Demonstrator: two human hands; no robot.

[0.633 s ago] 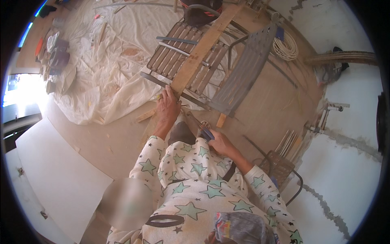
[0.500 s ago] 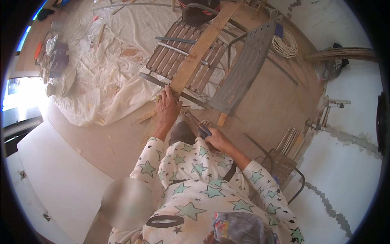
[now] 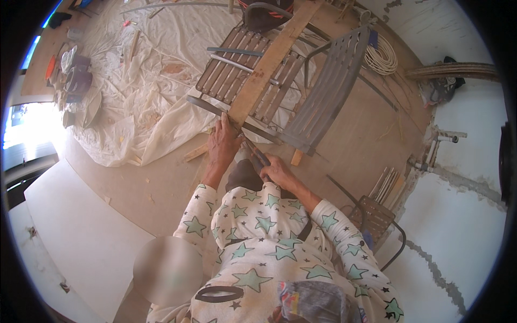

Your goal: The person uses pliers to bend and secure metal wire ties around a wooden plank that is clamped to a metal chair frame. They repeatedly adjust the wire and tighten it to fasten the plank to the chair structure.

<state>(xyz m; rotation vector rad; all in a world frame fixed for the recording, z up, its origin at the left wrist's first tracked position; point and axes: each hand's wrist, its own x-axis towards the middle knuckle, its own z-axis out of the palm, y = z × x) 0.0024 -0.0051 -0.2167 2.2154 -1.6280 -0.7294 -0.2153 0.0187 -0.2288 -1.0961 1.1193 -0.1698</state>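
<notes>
A long wooden plank (image 3: 264, 72) lies across the slatted seat (image 3: 223, 78) of a metal-framed chair in front of me. At the plank's near end, my left hand (image 3: 221, 148) rests against the chair's front bar, its fingers curled in close; what they pinch is hidden. My right hand (image 3: 279, 173) is closed round the dark handles of a pair of pliers (image 3: 257, 154). The plier jaws point up and left, close beside my left thumb, just below the plank's end. Whether they bite on anything is too small to tell.
The chair's slatted back (image 3: 331, 94) rises to the right. A crumpled plastic sheet (image 3: 151, 91) covers the floor at left, with buckets (image 3: 78, 81) beyond it. A coil of white cable (image 3: 381, 56) lies far right. A second slatted metal-framed piece (image 3: 372, 212) stands near the right wall.
My right hand has moved slightly left and up with the pliers, bringing their jaws nearer my left hand. The plier handles look closer together. My left hand stays at the plank's end.
</notes>
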